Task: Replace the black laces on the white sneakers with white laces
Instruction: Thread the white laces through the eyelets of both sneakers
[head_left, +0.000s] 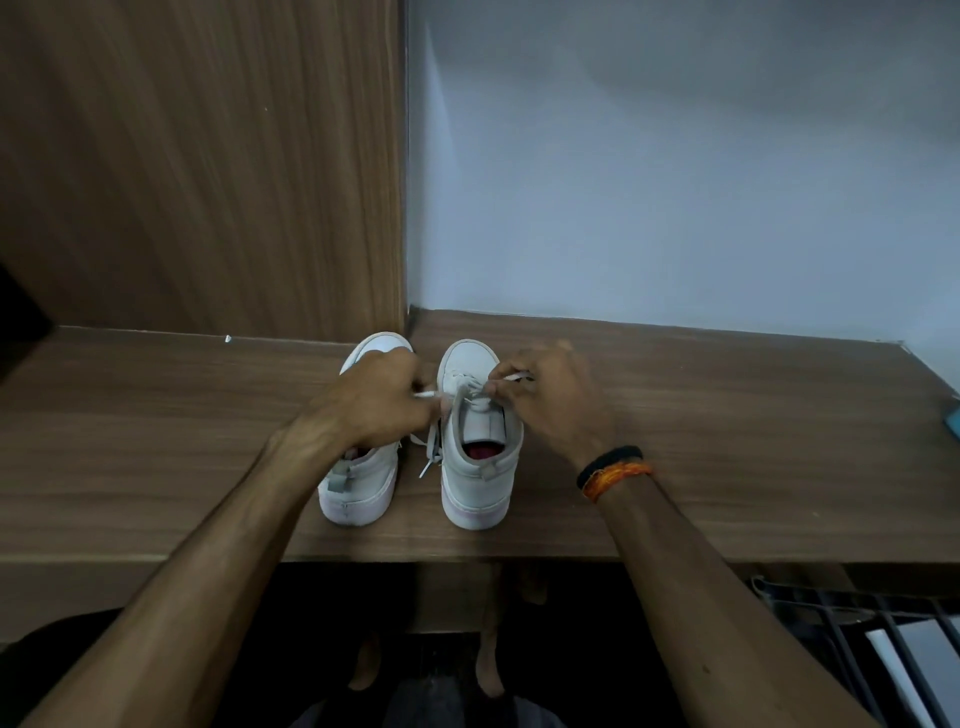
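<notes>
Head view: both my hands pinch ends of the white lace (470, 387) on the right sneaker (480, 447), on the tabletop (727, 431). It's soft, limp cord; I'd grip near the stiff tips.

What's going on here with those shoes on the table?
A person is lacing a pair of white sneakers that stand side by side on a brown wooden table, toes pointing away. Both hands work on the right sneaker: the left hand and the right hand each pinch an end of a white lace threaded across its top. More white lace hangs down between the shoes. The left sneaker sits partly under the left hand. No black laces are in sight.
</notes>
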